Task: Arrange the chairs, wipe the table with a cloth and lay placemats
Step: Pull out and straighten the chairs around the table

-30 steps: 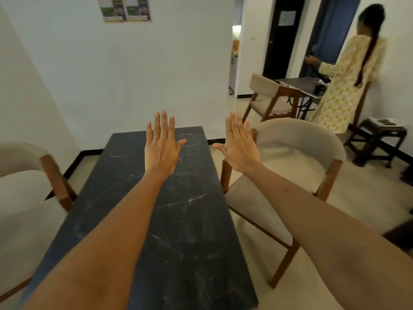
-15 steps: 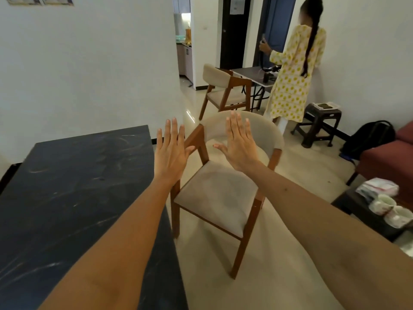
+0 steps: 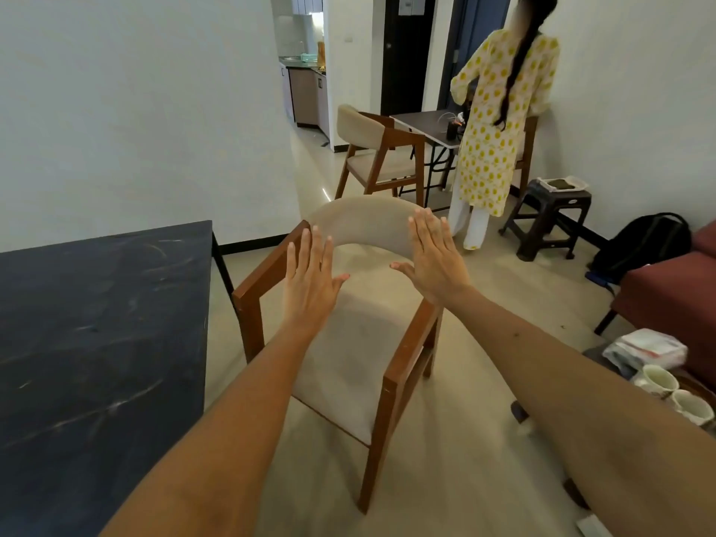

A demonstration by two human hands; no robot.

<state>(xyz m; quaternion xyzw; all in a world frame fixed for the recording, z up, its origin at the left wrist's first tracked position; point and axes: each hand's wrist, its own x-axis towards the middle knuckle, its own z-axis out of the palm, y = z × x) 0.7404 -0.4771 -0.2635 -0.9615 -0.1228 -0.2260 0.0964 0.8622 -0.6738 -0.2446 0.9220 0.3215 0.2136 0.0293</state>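
a: head view, where's the chair (image 3: pixel 341 366)?
b: just right of the dark table (image 3: pixel 97 343), back curved away.
a: hands?
b: left hand (image 3: pixel 310 282) and right hand (image 3: pixel 434 261) both flat, fingers straight, raised over the seat, holding nothing.

Two bare forearms; no sleeves, left hand (image 3: pixel 310 282) and right hand (image 3: pixel 436 261) ungloved
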